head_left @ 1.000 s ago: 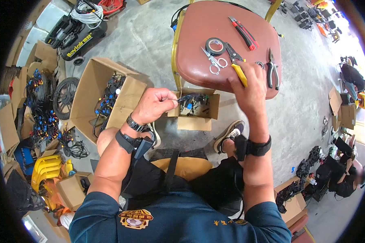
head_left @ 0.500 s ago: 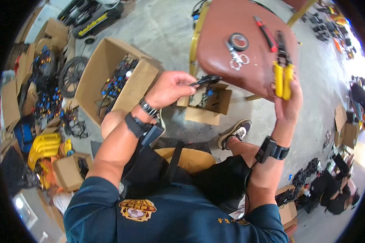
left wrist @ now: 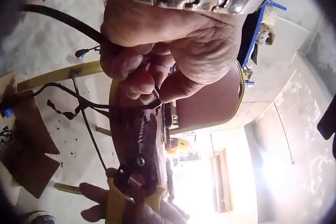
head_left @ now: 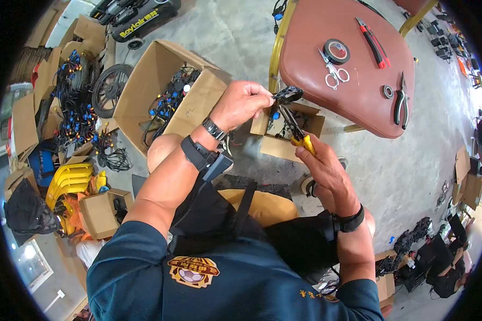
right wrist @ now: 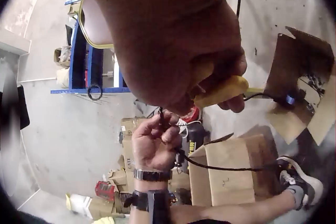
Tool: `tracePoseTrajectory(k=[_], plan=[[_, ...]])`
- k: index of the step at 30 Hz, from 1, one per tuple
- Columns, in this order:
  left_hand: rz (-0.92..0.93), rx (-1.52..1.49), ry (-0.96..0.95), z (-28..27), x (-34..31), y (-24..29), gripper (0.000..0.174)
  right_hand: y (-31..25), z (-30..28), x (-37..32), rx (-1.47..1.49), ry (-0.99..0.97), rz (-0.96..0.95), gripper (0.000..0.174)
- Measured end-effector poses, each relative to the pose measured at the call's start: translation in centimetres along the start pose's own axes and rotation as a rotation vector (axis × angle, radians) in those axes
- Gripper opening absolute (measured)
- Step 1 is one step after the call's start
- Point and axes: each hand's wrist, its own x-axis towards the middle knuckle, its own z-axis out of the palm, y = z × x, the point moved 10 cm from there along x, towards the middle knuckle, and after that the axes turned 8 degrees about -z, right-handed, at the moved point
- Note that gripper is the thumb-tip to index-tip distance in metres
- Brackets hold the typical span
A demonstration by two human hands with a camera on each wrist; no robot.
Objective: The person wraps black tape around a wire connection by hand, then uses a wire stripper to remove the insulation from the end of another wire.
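Observation:
The left hand (head_left: 243, 105) pinches a black cable (head_left: 288, 94) between thumb and fingers; in the left wrist view the cable (left wrist: 79, 23) runs past the curled fingers of the left hand (left wrist: 173, 50). Yellow-handled pliers (head_left: 291, 124) are gripped by the right hand (head_left: 329, 170), their dark jaws pointing up to the cable near the left fingertips. The left wrist view shows the plier head (left wrist: 139, 166) just below the pinched cable. In the right wrist view the right hand (right wrist: 184, 61) wraps the yellow handles (right wrist: 223, 92), and the jaws are hidden.
On the brown chair seat (head_left: 310, 53) lie black tape (head_left: 337, 52), folding scissors (head_left: 331, 74), a red cutter (head_left: 373, 43), a small ring (head_left: 387, 91) and black-handled pliers (head_left: 401, 101). A small carton (head_left: 279, 147) stands below the hands; a larger carton (head_left: 139, 96) of wiring stands left.
The right hand has lifted the yellow-handled pliers off the seat and brought them left beside the cable. The left hand has raised the cable above the small carton. The head view has shifted.

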Motion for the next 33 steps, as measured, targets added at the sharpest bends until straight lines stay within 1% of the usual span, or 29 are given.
tracePoseTrajectory(k=[3, 6, 9, 12, 15, 18, 20, 27, 30, 33], plan=[[-0.018, -0.01, -0.015, 0.5, -0.1, -0.1, 0.014, 0.0, 0.1, -0.1, -0.011, 0.001, 0.056, 0.04], [-0.021, -0.025, -0.026, 0.8, -0.1, -0.2, 0.014, -0.6, -0.1, 0.3, -0.014, 0.034, 0.032, 0.043], [-0.021, -0.037, -0.045, 1.0, 0.0, -0.5, 0.014, -0.6, 0.1, 0.5, -0.011, 0.024, 0.053, 0.045], [-0.037, -0.045, -0.082, 1.4, -0.4, -0.3, 0.013, -0.6, -0.1, 0.8, -0.025, 0.055, 0.013, 0.046], [-0.036, -0.007, -0.082, 1.5, -0.5, -0.4, 0.014, -0.9, -0.1, 1.0, -0.047, 0.045, 0.019, 0.046], [-0.047, 0.012, -0.081, 1.5, -0.4, -0.6, 0.015, -1.0, 0.0, 0.9, -0.057, 0.018, 0.073, 0.046], [-0.054, 0.036, -0.078, 1.6, -0.3, -0.9, 0.015, -1.2, 0.1, 1.1, -0.064, 0.028, 0.036, 0.046], [-0.033, -0.038, -0.117, 2.5, -0.7, -1.1, 0.014, -1.7, 0.2, 1.2, -0.054, 0.032, 0.026, 0.046], [-0.035, -0.05, -0.127, 2.6, -0.7, -1.2, 0.014, -1.9, 0.2, 1.2, -0.05, 0.018, 0.067, 0.046], [-0.028, -0.049, -0.129, 2.7, -0.7, -1.2, 0.014, -1.8, 0.3, 1.2, -0.07, 0.032, 0.03, 0.046]])
